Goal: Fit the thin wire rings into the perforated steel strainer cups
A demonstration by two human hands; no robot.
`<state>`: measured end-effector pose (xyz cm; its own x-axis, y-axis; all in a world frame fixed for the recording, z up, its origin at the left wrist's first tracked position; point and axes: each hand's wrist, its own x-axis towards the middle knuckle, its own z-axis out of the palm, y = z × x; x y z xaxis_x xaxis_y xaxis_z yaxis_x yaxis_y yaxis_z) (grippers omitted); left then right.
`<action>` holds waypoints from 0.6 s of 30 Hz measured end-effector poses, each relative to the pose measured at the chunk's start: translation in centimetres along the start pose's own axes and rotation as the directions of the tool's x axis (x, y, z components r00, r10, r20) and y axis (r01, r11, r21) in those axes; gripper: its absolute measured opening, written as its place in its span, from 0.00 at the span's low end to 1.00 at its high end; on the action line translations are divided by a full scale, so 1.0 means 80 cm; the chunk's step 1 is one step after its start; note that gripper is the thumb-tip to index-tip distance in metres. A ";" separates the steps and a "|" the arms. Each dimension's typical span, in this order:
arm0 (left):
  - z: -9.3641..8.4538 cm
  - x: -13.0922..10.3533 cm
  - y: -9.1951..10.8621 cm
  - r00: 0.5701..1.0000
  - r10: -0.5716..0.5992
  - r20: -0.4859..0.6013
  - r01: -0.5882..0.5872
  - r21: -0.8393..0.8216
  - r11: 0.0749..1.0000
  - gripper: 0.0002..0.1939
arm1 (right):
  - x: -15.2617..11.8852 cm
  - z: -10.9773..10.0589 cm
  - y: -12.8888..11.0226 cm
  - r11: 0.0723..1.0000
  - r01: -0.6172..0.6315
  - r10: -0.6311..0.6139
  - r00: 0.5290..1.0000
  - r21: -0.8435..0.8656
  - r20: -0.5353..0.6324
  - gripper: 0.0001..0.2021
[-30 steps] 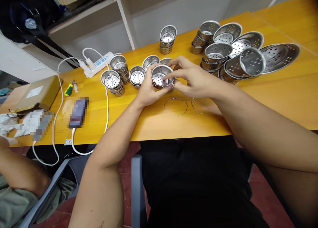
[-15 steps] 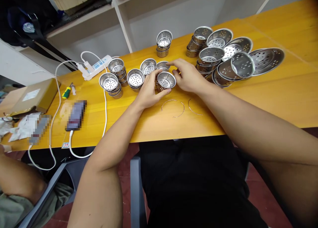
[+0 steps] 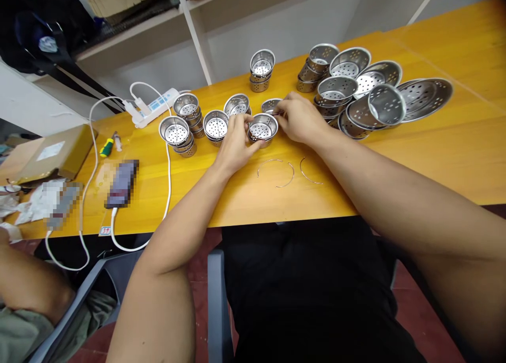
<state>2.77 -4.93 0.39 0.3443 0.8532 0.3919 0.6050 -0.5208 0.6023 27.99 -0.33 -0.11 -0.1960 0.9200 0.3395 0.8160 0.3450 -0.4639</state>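
Observation:
My left hand (image 3: pixel 236 146) curls round the left side of a small perforated metal cup (image 3: pixel 263 127), with the thumb at its front and the fingers by its rim. A similar metal cup (image 3: pixel 271 105) is just behind it, partly covered by my right hand (image 3: pixel 298 119). The fingers of that hand are pinched together by the rims of these two cups. A thin dark line shows at the fingertips, too small to name. In front of the held cup, thin curved wires (image 3: pixel 293 174) lie on the yellow table (image 3: pixel 245 205).
Perforated cups (image 3: pixel 215 126) stand singly and stacked at left, one stack (image 3: pixel 261 68) behind, with larger perforated bowls (image 3: pixel 336 91) at right. At left are a power strip (image 3: pixel 158 107), cables, a phone (image 3: pixel 122 184), a screwdriver (image 3: pixel 106 147) and a cardboard box (image 3: pixel 59 152). Another person's arm shows lower left.
My right index finger has drawn back from the rear cup's rim and curled into a pinch. The rear cup appears further right. The cup at my left hand sits more level.

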 end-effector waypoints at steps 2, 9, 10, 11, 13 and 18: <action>0.002 -0.001 0.000 0.999 -0.034 0.004 0.034 -0.044 0.998 0.19 | -0.005 -0.018 -0.010 0.999 0.004 -0.001 0.998 0.045 -0.061 0.14; 0.006 -0.002 -0.003 0.999 -0.008 0.037 0.015 -0.179 0.984 0.11 | -0.046 -0.088 -0.068 0.964 0.156 -0.117 0.976 0.215 -0.183 0.18; 0.008 -0.002 -0.005 1.000 -0.002 0.027 0.008 -0.196 0.981 0.15 | -0.051 -0.092 -0.075 0.966 0.179 -0.146 0.973 0.187 -0.179 0.18; 0.010 -0.002 -0.008 1.000 0.013 0.010 -0.011 -0.204 0.979 0.21 | -0.055 -0.094 -0.080 0.967 0.197 -0.172 0.972 0.159 -0.159 0.19; 0.015 -0.002 -0.012 0.997 0.070 -0.033 -0.075 -0.189 0.979 0.37 | -0.061 -0.094 -0.086 0.960 0.249 -0.234 0.965 0.127 -0.121 0.21; 0.015 -0.003 -0.017 0.969 0.232 -0.087 -0.238 -0.070 0.969 0.52 | -0.064 -0.080 -0.079 0.900 0.401 -0.397 0.916 0.174 -0.055 0.17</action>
<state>2.74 -4.38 -1.34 0.4111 0.7033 0.5800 0.4541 -0.7097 0.5386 27.35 -8.38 6.33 -0.4736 0.6954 0.5405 0.5609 0.7112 -0.4237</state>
